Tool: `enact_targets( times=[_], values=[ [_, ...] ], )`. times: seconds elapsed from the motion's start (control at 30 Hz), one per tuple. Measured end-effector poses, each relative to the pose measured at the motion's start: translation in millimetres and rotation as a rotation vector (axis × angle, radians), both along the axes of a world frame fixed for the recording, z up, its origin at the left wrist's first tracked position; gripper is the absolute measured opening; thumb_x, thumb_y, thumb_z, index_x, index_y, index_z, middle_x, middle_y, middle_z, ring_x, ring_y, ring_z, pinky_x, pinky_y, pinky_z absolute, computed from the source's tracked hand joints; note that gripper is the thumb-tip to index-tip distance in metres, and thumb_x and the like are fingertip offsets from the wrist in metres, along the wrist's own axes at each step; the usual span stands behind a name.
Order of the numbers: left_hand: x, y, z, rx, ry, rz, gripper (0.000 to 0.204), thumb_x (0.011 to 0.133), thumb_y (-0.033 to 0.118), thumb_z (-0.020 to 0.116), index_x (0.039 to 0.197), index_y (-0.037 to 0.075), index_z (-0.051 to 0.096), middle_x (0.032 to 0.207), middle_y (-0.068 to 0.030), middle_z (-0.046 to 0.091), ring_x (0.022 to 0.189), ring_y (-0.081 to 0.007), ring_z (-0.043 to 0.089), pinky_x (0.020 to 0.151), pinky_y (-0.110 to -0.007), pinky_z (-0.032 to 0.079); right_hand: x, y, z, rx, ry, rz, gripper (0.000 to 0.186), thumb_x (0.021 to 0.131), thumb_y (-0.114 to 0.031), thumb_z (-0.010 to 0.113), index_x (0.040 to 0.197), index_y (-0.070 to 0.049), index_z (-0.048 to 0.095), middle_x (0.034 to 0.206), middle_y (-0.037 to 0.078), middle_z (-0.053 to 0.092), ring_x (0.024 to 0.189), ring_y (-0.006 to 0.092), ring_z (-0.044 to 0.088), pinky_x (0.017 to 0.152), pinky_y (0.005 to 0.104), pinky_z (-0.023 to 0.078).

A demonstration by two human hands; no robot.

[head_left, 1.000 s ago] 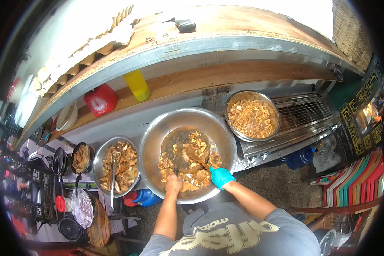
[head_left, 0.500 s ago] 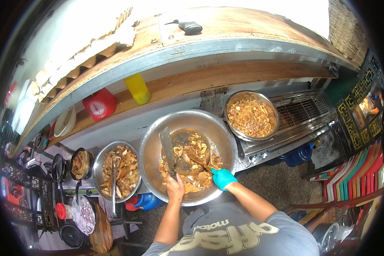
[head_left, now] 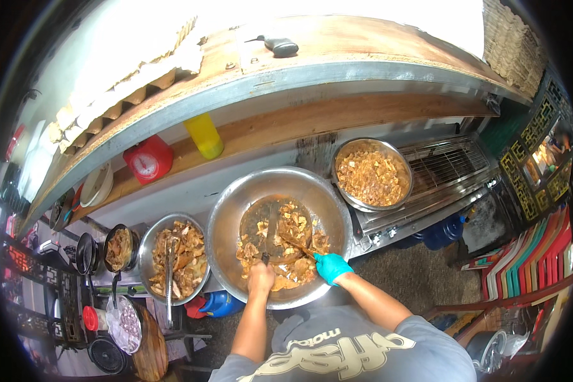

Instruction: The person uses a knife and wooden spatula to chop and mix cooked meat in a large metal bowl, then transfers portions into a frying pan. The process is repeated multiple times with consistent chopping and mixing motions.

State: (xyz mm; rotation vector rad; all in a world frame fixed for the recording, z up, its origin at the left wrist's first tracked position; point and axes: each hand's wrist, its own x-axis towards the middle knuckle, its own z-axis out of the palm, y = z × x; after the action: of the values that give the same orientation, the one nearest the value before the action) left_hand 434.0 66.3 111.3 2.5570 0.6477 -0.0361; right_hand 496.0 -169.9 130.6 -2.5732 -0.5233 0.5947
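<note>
A wide metal basin (head_left: 221, 207) stands in front of me with a dark round chopping board (head_left: 254, 215) inside it. My bare left hand (head_left: 260, 278) is closed around the handle of a cleaver (head_left: 273, 223), whose blade stands nearly edge-on over the board. In a teal glove, my right hand (head_left: 333, 268) grips the end of a long brown piece of cooked meat (head_left: 294, 242) that reaches across the board, right of the blade. Chopped meat pieces (head_left: 291, 219) lie on the board and around it in the basin.
Left of the basin is a metal bowl (head_left: 145, 254) of larger meat pieces with tongs (head_left: 169, 274) across it. A bowl of chopped meat (head_left: 374, 175) stands back right, beside a grill (head_left: 445, 162). A red scale (head_left: 148, 159) and yellow container (head_left: 204, 135) sit under the overhanging wooden counter (head_left: 337, 38).
The cleaver has swung right and down, from leaning left with its broad side showing to edge-on beside the meat. My right hand stays in nearly the same place.
</note>
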Motion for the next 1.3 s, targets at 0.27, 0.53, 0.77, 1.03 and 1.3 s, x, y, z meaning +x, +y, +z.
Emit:
enact_targets(
  times=[0.27, 0.53, 0.77, 1.03, 1.3],
  values=[
    [-1, -5, -13, -0.015, -0.001, -0.04, 0.037, 0.093, 0.029, 0.059, 0.105, -0.005, 0.057, 0.092, -0.0335, 0.066, 0.087, -0.0487, 0.066, 0.076, -0.055, 0.053, 0, -13, -6, 0.044, -0.028, 0.023, 0.039, 0.089, -0.02, 0.05, 0.124, -0.007, 0.06, 0.097, 0.026, 0.067, 0.088, 0.0441, 0.065, 0.079, 0.0537, 0.051],
    [-4, -5, -14, -0.112, -0.089, 0.046, 0.036, 0.094, 0.029, 0.057, 0.096, -0.006, 0.061, 0.082, -0.0321, 0.066, 0.084, -0.0497, 0.065, 0.078, -0.054, 0.052, 4, -20, -8, 0.099, -0.009, -0.027, 0.036, 0.089, -0.02, 0.049, 0.118, -0.005, 0.063, 0.097, 0.026, 0.067, 0.089, 0.0442, 0.064, 0.079, 0.0528, 0.051],
    [-3, -6, -5, -0.15, -0.145, 0.148, 0.035, 0.093, 0.028, 0.056, 0.098, -0.007, 0.057, 0.091, -0.033, 0.066, 0.085, -0.0496, 0.066, 0.077, -0.055, 0.053, 3, -18, -21, 0.091, -0.023, -0.054, 0.043, 0.092, -0.024, 0.049, 0.132, -0.013, 0.059, 0.096, 0.027, 0.066, 0.087, 0.0446, 0.065, 0.08, 0.0527, 0.051],
    [-1, -6, -8, -0.116, -0.024, 0.1, 0.037, 0.092, 0.028, 0.058, 0.106, -0.006, 0.057, 0.089, -0.032, 0.066, 0.088, -0.0487, 0.065, 0.08, -0.054, 0.053, 0, -14, -28, 0.074, 0.006, -0.066, 0.042, 0.092, -0.025, 0.048, 0.131, -0.013, 0.06, 0.094, 0.027, 0.066, 0.085, 0.0447, 0.065, 0.079, 0.0535, 0.051],
    [-2, -8, -13, -0.088, -0.012, 0.005, 0.035, 0.093, 0.029, 0.058, 0.102, -0.005, 0.058, 0.094, -0.0316, 0.067, 0.088, -0.047, 0.066, 0.077, -0.054, 0.053, -4, -16, -20, 0.097, 0.003, -0.077, 0.041, 0.094, -0.027, 0.047, 0.13, -0.012, 0.06, 0.095, 0.027, 0.066, 0.086, 0.0455, 0.064, 0.078, 0.053, 0.051]
  ],
)
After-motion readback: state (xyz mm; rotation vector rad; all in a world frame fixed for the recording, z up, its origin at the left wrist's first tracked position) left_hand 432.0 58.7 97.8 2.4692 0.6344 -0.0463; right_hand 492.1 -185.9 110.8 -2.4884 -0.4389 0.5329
